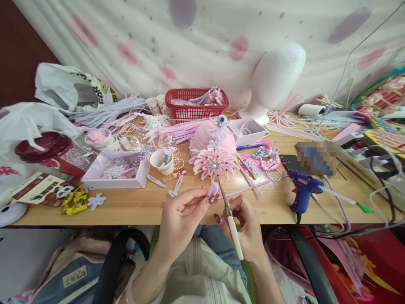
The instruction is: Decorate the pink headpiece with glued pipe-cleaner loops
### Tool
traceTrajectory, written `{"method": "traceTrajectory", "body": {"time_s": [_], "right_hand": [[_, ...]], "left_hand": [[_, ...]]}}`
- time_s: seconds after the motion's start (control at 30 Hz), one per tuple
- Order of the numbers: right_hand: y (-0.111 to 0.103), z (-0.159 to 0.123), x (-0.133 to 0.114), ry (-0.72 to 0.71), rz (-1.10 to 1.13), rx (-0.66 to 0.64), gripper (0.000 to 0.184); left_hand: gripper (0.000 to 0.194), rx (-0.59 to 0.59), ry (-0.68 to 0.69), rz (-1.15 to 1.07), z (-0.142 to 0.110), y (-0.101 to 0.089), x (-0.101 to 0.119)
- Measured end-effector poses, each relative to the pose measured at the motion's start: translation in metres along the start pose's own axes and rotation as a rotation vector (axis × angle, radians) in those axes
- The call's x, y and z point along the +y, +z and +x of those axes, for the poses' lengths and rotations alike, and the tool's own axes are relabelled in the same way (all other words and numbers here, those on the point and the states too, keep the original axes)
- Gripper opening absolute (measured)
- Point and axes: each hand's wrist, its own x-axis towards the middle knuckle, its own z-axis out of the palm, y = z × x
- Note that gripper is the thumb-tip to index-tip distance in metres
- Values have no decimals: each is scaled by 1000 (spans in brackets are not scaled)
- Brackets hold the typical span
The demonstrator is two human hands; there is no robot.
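My left hand is closed in a pinch on a small loop of light purple pipe cleaner, held just above the table's front edge. Closed around white-handled scissors, my right hand is just to the right of it. The metal blades point up and away, close to the loop but seemingly apart from it. Seen edge-on, the blades do not show whether they are spread. Behind both hands stands a pink fuzzy headpiece, with a large pink flower set with red and pearly beads on its front.
A blue glue gun stands on the right, its cord hanging over the edge. Left are a white box of beads and a paper cup. A red basket and a white foam head stand behind. Pipe cleaners lie about.
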Motion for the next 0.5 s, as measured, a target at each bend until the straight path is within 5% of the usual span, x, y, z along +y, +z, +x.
{"method": "traceTrajectory", "body": {"time_s": [0.5], "right_hand": [[5,-4,2,33,21,55,32]], "left_hand": [[16,-11,69,-7,-2,1,-1]]}}
